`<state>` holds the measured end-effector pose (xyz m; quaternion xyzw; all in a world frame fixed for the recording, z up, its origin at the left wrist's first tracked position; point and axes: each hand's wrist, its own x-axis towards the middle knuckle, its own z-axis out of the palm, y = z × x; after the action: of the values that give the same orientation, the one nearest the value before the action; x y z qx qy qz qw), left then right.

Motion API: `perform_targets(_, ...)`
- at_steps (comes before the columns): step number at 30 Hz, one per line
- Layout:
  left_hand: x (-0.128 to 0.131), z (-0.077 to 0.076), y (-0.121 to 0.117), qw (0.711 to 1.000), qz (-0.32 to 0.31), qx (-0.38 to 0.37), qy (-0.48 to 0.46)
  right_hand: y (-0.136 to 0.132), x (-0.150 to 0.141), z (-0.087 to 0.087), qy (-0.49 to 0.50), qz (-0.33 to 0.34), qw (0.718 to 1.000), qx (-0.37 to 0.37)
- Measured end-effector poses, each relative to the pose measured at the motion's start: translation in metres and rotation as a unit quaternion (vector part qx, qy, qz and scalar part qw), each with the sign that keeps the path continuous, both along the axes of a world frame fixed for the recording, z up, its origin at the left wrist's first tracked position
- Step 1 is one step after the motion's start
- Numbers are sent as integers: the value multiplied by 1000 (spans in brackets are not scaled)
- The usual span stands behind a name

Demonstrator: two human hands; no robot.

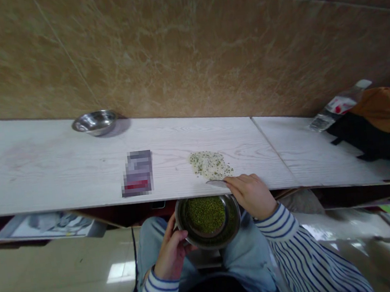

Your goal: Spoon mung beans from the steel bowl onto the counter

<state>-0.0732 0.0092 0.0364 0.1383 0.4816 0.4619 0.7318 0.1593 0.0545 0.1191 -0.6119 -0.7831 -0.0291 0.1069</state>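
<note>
My left hand (171,253) grips the rim of a steel bowl (191,239) of green beans, held just below the front edge of the white table (44,171). My right hand (250,193) rests at that edge, fingers closed on a thin flat scraper (216,182) that I cannot make out well. The scraper lies against the near side of a small pile of mixed white and green grains (210,164) on the tabletop, directly above the bowl.
An empty steel bowl (94,122) stands at the table's back left by the tiled wall. A blurred card (137,173) lies left of the pile. A plastic bottle (337,107), a black bag and an orange cap (382,105) sit at the right end.
</note>
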Motion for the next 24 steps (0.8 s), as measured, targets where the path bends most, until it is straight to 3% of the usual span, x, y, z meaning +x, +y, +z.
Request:
perform_targets(8, 1, 5, -5, 1000, 3, 4, 21, 42, -3, 7, -41, -1, 998, -37)
perform_targets(14, 5, 8, -2, 1000, 9, -6, 16, 60, -2, 16, -44, 7, 998, -34)
perform_targets(19, 4, 1, 6, 1000, -1, -17, 16, 77, -2, 25, -50, -6, 998, -24)
perform_targets(24, 1, -7, 16, 999, -21, -31, 7, 112, -17, 27, -103, 2, 995, -15)
